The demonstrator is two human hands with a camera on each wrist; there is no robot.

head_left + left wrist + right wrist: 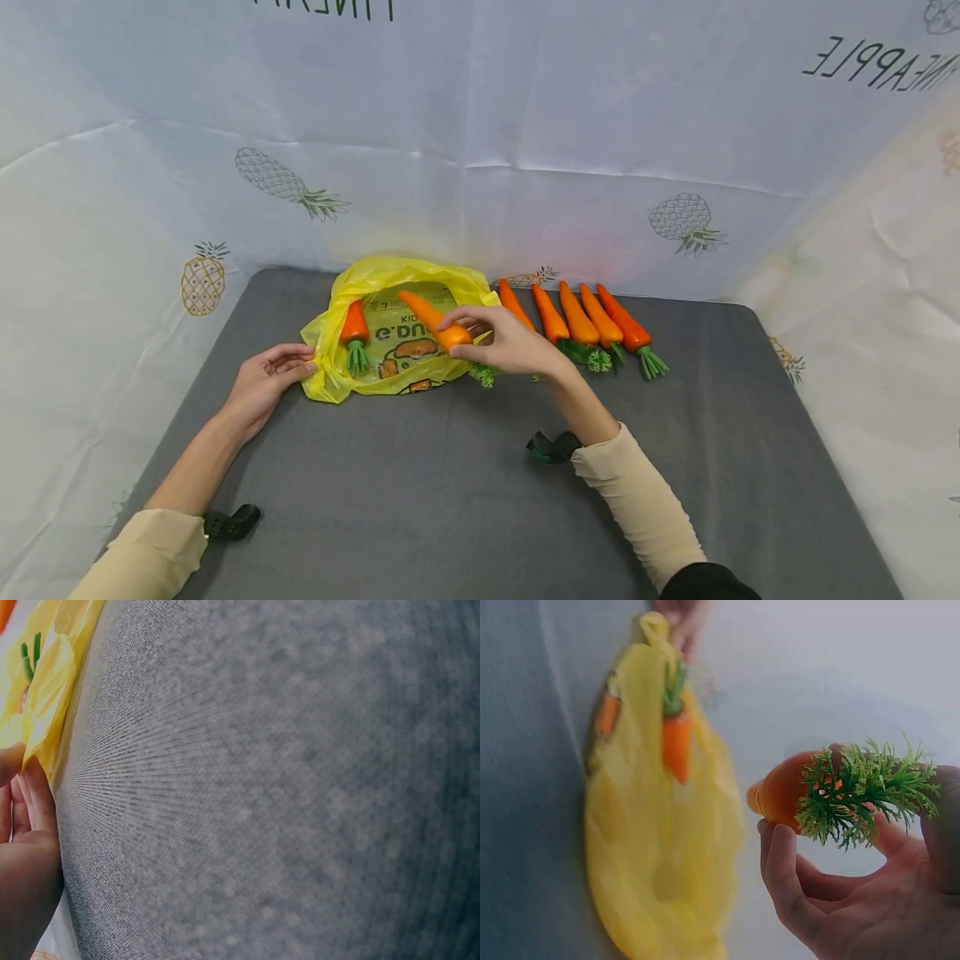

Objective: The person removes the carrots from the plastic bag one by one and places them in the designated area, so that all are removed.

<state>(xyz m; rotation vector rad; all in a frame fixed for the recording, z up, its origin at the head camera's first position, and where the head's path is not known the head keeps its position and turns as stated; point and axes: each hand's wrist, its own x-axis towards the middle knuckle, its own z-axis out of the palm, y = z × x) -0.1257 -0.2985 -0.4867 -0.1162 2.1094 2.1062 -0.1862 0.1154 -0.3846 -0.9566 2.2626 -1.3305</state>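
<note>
A yellow plastic bag [408, 379] lies on the grey table with its mouth spread wide. Inside it, at the left, rests one carrot [355, 325] with short green stems. My left hand [262, 383] pinches the bag's left edge between thumb and fingers; the left wrist view shows the yellow film [56, 697] caught there. Over the bag's right part, my right hand [510, 340] grips an orange carrot [429, 317], its tip pointing up and left. Feathery green leaves [862, 791] of this held carrot show in the right wrist view.
Several more carrots [577, 315] lie in a row to the right of the bag, near the table's back edge, partly behind my right hand. A white pineapple-print cloth [480, 217] hangs behind the grey table [420, 500].
</note>
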